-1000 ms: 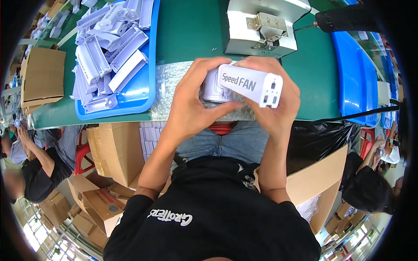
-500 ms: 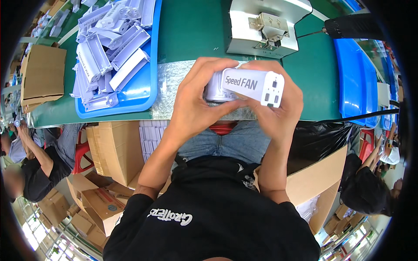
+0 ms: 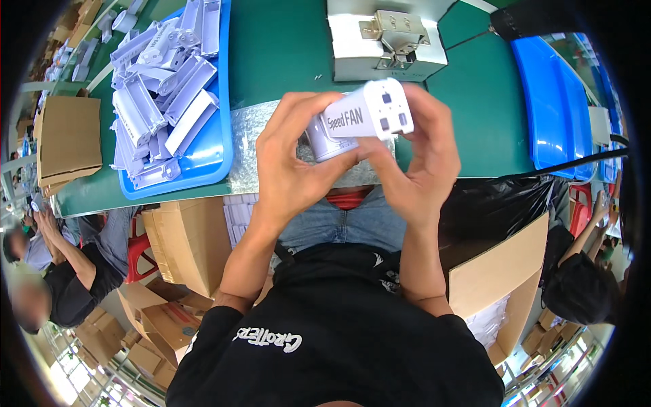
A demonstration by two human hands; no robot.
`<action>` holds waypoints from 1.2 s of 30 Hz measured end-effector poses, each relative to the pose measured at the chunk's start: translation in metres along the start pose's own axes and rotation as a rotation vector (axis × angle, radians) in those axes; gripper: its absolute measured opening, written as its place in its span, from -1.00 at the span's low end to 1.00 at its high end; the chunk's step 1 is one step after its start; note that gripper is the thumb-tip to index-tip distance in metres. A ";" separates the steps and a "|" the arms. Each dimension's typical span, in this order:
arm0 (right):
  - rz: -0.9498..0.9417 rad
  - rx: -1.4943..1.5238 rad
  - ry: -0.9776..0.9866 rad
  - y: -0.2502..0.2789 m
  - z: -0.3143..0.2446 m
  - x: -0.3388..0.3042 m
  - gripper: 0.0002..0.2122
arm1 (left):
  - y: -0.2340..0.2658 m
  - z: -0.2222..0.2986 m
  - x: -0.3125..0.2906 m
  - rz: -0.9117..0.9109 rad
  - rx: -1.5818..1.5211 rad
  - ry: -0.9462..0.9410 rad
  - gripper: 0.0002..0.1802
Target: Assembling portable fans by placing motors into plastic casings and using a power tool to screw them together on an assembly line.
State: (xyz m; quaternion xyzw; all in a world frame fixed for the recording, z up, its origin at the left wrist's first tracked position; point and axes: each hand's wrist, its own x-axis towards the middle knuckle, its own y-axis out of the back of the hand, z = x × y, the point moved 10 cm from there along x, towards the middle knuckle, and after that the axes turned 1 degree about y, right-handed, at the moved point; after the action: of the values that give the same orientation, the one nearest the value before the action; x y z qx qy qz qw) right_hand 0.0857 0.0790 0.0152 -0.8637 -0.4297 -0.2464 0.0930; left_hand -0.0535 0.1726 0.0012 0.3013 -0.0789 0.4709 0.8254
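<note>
Above the front edge of the green table, both hands hold a white plastic fan body (image 3: 359, 117), a long handle joined to a rounder part. Its handle end, with several square holes, points up and to the right. My left hand (image 3: 288, 159) is closed around the rounder part at the left, thumb along its lower side. The fingers of my right hand (image 3: 424, 159) curve round the handle end, with the thumb pressed to its underside. Many loose white handle shells (image 3: 139, 108) lie heaped in a blue tray (image 3: 220, 146) to the left.
A metal clamp fixture (image 3: 400, 34) on a white box stands at the back, with a dark power screwdriver (image 3: 525, 22) to its right. Another blue tray (image 3: 549, 108) sits at the right. Cardboard boxes (image 3: 193, 241) flank my legs; co-workers sit at both sides.
The fan body has turned in my hands, so its holed end now tilts up more. My right fingers have shifted on it, and the whole view has moved slightly.
</note>
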 end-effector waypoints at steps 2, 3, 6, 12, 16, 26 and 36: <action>0.013 0.053 -0.064 0.003 0.001 0.008 -0.56 | 0.000 0.006 -0.001 0.002 0.037 -0.067 -0.35; -0.123 0.013 0.023 -0.004 -0.002 0.014 -0.60 | -0.001 0.007 -0.002 -0.009 0.037 -0.071 -0.35; -0.261 -0.005 0.102 -0.013 0.001 0.016 -0.72 | -0.003 0.003 -0.003 -0.004 0.022 -0.024 -0.34; -0.315 -0.154 0.298 -0.018 -0.015 0.010 -0.73 | -0.002 -0.001 -0.013 0.011 -0.029 0.009 -0.31; -0.287 -0.102 0.245 -0.017 -0.014 0.005 -0.74 | 0.000 0.004 -0.016 0.006 0.023 -0.042 -0.32; -0.104 -0.299 0.421 -0.005 -0.042 0.000 -0.69 | -0.006 0.006 0.008 0.014 -0.045 -0.061 -0.34; -0.129 -0.648 0.153 0.007 -0.026 -0.006 -0.80 | -0.017 0.025 0.000 -0.090 0.086 -0.030 -0.35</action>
State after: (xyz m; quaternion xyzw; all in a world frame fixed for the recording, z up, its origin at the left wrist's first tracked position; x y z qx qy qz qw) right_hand 0.0794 0.0605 0.0353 -0.7986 -0.3745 -0.4394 -0.1702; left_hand -0.0361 0.1523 0.0140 0.3468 -0.0572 0.4318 0.8306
